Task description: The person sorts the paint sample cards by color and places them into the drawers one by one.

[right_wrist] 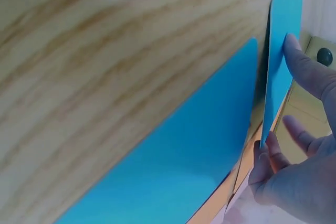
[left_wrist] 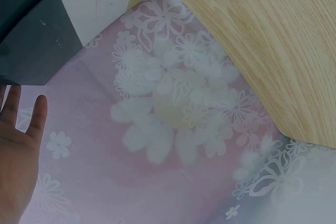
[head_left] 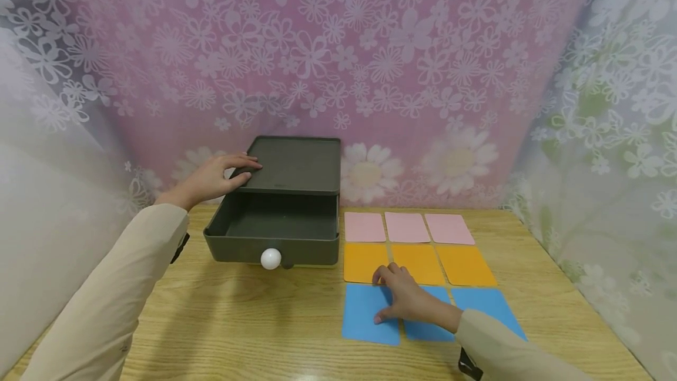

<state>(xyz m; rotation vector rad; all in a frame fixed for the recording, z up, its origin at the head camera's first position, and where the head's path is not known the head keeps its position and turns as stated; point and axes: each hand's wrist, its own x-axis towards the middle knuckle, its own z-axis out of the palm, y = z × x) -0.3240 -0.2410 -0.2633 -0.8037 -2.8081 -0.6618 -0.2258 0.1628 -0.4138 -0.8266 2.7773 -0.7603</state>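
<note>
A dark grey drawer box stands at the back of the wooden table. Its drawer is pulled out, shows nothing inside, and has a white knob. My left hand rests on the box's top left edge with straight fingers; the left wrist view shows the palm beside the box. My right hand is over the row of blue cards. It pinches the leftmost blue card between thumb and fingers, one edge raised off the table. A second blue card lies flat.
Three orange cards and three pink cards lie in rows behind the blue ones, right of the drawer. Flowered curtains close in the back and both sides. Bare wood lies in front of the drawer.
</note>
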